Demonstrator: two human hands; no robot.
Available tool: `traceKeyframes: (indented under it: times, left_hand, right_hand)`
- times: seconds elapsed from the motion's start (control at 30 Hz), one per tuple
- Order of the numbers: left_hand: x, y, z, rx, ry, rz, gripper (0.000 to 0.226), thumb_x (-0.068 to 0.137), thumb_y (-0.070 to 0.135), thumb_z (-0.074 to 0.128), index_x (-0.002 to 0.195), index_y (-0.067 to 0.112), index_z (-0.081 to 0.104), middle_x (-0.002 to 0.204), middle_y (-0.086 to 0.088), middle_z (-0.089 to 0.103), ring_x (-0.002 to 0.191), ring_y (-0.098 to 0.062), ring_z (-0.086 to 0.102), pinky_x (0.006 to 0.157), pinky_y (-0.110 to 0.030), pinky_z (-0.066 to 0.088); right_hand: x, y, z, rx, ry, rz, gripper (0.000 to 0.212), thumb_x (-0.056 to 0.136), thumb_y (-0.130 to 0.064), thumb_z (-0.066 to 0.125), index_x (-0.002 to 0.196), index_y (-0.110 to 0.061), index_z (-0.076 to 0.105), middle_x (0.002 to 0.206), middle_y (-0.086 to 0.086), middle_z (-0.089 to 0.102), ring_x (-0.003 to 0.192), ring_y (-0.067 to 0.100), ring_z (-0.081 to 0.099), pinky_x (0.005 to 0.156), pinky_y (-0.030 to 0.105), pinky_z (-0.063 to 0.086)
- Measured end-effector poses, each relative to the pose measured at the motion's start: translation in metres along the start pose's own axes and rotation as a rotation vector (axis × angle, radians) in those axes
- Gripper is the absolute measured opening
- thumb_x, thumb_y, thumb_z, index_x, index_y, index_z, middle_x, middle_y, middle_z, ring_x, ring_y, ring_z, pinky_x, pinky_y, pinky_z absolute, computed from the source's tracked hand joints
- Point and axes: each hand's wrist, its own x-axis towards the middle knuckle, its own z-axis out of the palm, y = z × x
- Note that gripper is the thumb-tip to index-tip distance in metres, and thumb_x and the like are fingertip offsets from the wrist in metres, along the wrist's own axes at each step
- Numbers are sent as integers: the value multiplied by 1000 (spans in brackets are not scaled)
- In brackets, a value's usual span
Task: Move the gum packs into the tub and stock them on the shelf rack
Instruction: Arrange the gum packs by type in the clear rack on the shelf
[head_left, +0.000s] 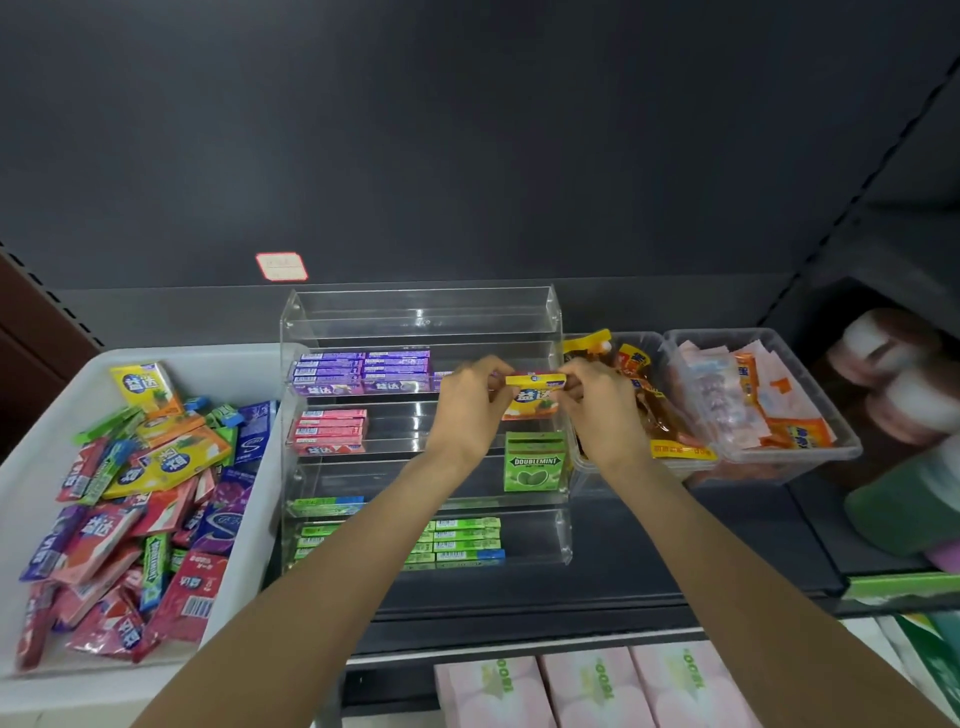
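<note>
Pink tissue boxes (592, 686) below dark shelf (649, 551). Left hand (470, 410) and right hand (602, 410): fingers pinching yellow gum pack (535, 381) at clear acrylic rack (421, 312). White tub (218, 364), left, holds loose packs.

Forearms hide part of the green gum packs (467, 540); blurred bottles (904, 384) at right stay unidentifiable.

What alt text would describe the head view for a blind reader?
Both hands, left hand and right hand, hold a yellow gum pack at a clear shelf rack; a white tub of gum packs sits left.
</note>
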Motion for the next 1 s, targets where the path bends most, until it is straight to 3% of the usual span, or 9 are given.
traceKeyframes:
  times: [0.17,0.27,0.43,0.67,0.93,1.0]
  left_hand:
    - [1,-5,4,-9,-1,-11,40,91,13,60,130,13,52,99,-9,68,88,-16,66,82,-20,51]
    - [2,-10,6,32,-6,17,36,91,11,59,127,12,57,100,-11,66,85,-17,66,85,-27,54]
    - [0,-11,8,37,10,24,34,90,9,59,124,11,57,103,-9,64,86,-13,63,79,-16,50]
    - [-4,-7,4,29,37,8,34,90,9,59,123,13,51,110,-7,60,87,-11,59,77,-18,47]
    - [-5,-7,-4,10,4,27,29,90,4,57,119,7,57,110,-11,61,91,-12,59,85,-19,49]
    - [-5,-6,-4,4,-28,27,28,90,4,57,118,6,59,111,-10,61,93,-11,59,84,-14,46]
  right_hand:
    - [-3,-5,4,-62,28,33,22,91,-12,58,112,-10,56,110,8,58,94,20,62,77,26,51]
    - [-5,-7,3,-82,4,48,26,93,-11,54,119,-10,53,115,8,55,99,21,61,77,25,49]
    - [-7,-4,1,-17,3,52,23,90,-10,59,113,-13,55,110,6,56,96,20,61,82,31,54]
    - [-16,-18,-5,-163,24,57,33,93,-24,55,125,-17,50,126,5,48,109,20,56,77,25,47]
    - [-16,-31,6,-131,-35,39,34,94,-18,54,127,-14,51,128,5,42,110,20,53,85,29,49]
    - [-15,-32,8,-122,-38,48,32,95,-16,53,127,-13,51,128,5,41,109,20,54,87,29,47]
